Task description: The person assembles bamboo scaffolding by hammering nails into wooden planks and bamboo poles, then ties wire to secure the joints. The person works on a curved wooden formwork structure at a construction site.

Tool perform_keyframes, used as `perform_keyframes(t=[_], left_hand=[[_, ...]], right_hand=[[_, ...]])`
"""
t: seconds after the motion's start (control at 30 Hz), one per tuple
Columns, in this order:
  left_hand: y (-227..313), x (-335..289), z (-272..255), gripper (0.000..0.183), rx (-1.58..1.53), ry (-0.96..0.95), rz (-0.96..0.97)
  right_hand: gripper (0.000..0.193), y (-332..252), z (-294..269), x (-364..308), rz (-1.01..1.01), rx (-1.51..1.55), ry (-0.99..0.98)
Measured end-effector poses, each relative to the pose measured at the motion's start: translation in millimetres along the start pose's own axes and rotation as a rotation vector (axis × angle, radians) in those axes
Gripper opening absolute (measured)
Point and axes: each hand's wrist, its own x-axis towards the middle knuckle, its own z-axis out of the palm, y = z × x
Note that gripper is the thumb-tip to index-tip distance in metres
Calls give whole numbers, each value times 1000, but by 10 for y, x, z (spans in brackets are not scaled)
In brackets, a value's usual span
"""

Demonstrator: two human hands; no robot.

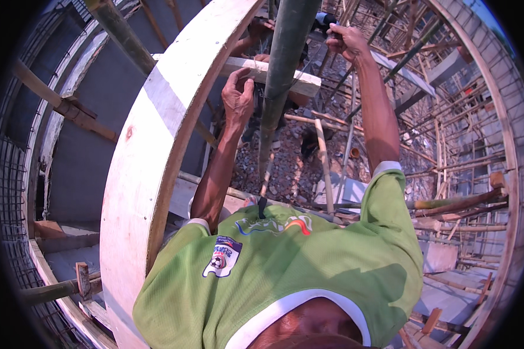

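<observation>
Bamboo scaffolding (434, 203) and broken rubble (291, 186) filled the sunlit building site beyond and below the fingers. Nearest to them, a pale wooden batten (307, 85) lay crosswise at the left fingertips, its squared end reaching out to their right. The left hand (238, 96) had its fingers bent, the tips at the batten's near edge; I could not tell whether they were clamped on it. The right hand (347, 42) was raised to the right of the batten, fingers curled in toward the thumb; whether they closed on anything could not be made out.

Below both sets of fingers, the person's green shirt (332, 262) carried white lettering across the chest over a blue and red swoosh, and a dark and white badge (222, 256) with small print and a football, its words upside down in this view.

Just right of the left fingers, a thick green bamboo pole (283, 64) crossed over the batten and split the gap between the hands. Beyond those fingers, partly hidden, was another person's hand (261, 28). To their left, a broad curving plank (140, 151) showed a long edge that limited room there, while open air lay between the pole and the right forearm.
</observation>
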Motion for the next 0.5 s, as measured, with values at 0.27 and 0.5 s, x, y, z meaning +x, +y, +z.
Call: perform_keyframes(t=[0.27, 0.5], left_hand=[[181, 867, -75, 29, 3, -253, -44], [59, 1214, 175, 27, -36, -723, -254]], right_hand=[[19, -117, 805, 764, -113, -157, -316], [21, -375, 899, 663, -110, -206, -380]])
